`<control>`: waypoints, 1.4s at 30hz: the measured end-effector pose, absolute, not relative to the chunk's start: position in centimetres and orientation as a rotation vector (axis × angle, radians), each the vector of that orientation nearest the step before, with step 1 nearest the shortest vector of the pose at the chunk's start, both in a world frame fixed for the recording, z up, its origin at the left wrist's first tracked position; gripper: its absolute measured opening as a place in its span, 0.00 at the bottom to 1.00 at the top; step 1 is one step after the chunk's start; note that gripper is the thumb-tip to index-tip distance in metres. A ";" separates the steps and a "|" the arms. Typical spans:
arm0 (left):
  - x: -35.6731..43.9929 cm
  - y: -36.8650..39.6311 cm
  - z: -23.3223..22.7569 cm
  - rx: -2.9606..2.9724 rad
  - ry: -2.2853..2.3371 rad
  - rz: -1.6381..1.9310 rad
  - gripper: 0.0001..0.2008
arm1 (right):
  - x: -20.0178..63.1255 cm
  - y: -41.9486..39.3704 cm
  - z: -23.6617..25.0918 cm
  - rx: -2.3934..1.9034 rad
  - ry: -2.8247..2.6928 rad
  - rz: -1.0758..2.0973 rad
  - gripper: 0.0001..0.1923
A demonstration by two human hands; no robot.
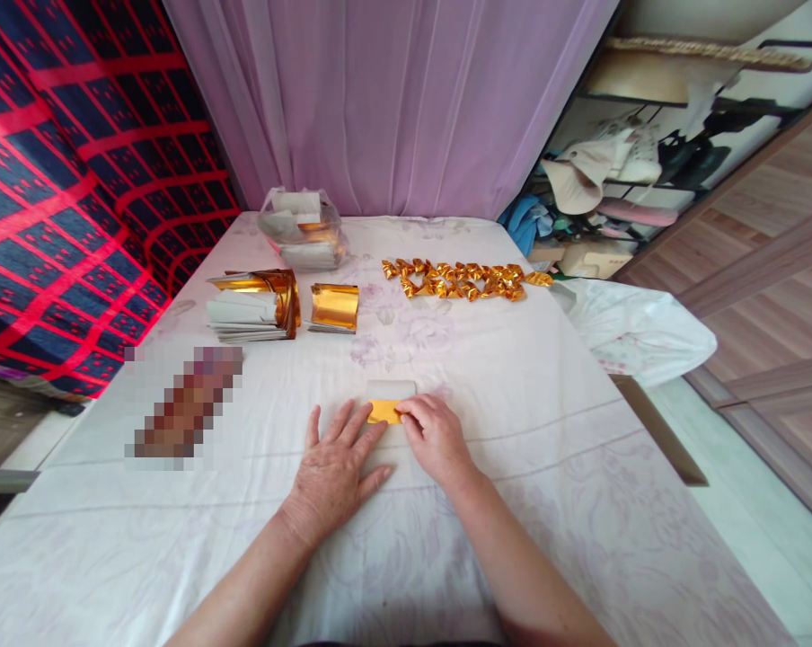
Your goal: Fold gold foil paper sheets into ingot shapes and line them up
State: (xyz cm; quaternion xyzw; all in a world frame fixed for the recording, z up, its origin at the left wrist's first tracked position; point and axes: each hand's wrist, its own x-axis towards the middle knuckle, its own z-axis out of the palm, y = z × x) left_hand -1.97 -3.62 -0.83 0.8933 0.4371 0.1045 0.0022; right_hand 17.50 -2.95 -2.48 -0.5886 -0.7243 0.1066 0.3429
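Note:
A small sheet of gold foil paper (383,412) lies in front of me on the table, its far part showing a grey-white side and its near part folded over to gold. My left hand (339,467) rests flat with fingers spread, the fingertips touching the sheet's left edge. At the sheet's right edge, my right hand (436,436) has its thumb and fingers pinched together on the gold part. Beyond them sit a small stack of gold foil sheets (335,307) and a larger pile of foil sheets (244,310), some white side up.
Rows of folded gold foil pieces (466,280) lie at the back right. A clear plastic bag (302,229) with more sheets stands at the back left. A blurred-out object (187,404) lies at left. Off the right edge are a white bag (641,328) and a shelf.

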 end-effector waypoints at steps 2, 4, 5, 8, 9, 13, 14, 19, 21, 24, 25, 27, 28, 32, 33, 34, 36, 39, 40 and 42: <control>-2.3 -3.6 -0.9 2.801 1.392 0.318 0.25 | 17.5 -2.9 -2.5 -1.527 -1.873 0.278 0.11; -2.6 -3.6 -1.0 2.797 1.409 0.307 0.25 | 17.5 -2.9 -2.6 -1.520 -1.870 0.273 0.11; -2.8 -3.5 -0.9 2.792 1.420 0.304 0.25 | 17.5 -2.9 -2.6 -1.517 -1.872 0.272 0.11; -3.3 -3.5 -0.9 2.765 1.460 0.305 0.25 | 17.5 -2.9 -2.7 -1.512 -1.877 0.272 0.10; -3.4 -3.5 -0.9 2.757 1.470 0.307 0.25 | 17.5 -2.9 -2.7 -1.513 -1.875 0.270 0.10; -4.0 -3.4 -0.8 2.736 1.502 0.318 0.23 | 17.5 -2.9 -2.8 -1.517 -1.872 0.257 0.11; -4.1 -3.4 -0.8 2.734 1.510 0.323 0.23 | 17.5 -2.9 -2.8 -1.518 -1.872 0.257 0.11; -4.0 -3.4 -0.7 2.754 1.492 0.375 0.23 | 17.0 -2.9 -2.5 -1.553 -1.867 0.239 0.07; -3.7 -3.4 -0.8 2.776 1.457 0.422 0.23 | 16.5 -2.9 -2.3 -1.601 -1.875 0.207 0.03; -3.1 -3.3 -1.0 2.814 1.372 0.442 0.25 | 15.7 -2.8 -2.1 -1.694 -1.873 0.134 0.03; -3.0 -3.3 -1.1 2.820 1.347 0.427 0.26 | 15.5 -2.8 -2.1 -1.715 -1.867 0.114 0.04; -2.9 -3.1 -1.3 2.821 1.319 0.386 0.27 | 15.3 -2.8 -2.1 -1.729 -1.855 0.100 0.06; -2.9 -3.1 -1.5 2.814 1.316 0.369 0.28 | 15.3 -2.8 -2.2 -1.726 -1.853 0.109 0.06; -3.0 -3.0 -1.7 2.796 1.326 0.337 0.29 | 15.9 -2.7 -2.4 -1.701 -1.851 0.186 0.05; -3.0 -3.0 -1.7 2.798 1.330 0.334 0.29 | 16.0 -2.7 -2.5 -1.691 -1.850 0.207 0.04; -3.0 -3.0 -1.7 2.803 1.334 0.332 0.29 | 16.2 -2.7 -2.5 -1.679 -1.847 0.228 0.04; -3.0 -3.0 -1.6 2.813 1.340 0.329 0.29 | 16.6 -2.7 -2.5 -1.658 -1.838 0.266 0.05; -3.0 -3.0 -1.5 2.820 1.337 0.323 0.28 | 17.1 -2.8 -2.5 -1.638 -1.828 0.303 0.06; -3.0 -3.0 -1.5 2.820 1.336 0.322 0.28 | 17.3 -2.9 -2.5 -1.633 -1.825 0.305 0.07; -3.0 -3.0 -1.5 2.821 1.333 0.324 0.28 | 17.7 -3.0 -2.6 -1.625 -1.819 0.298 0.07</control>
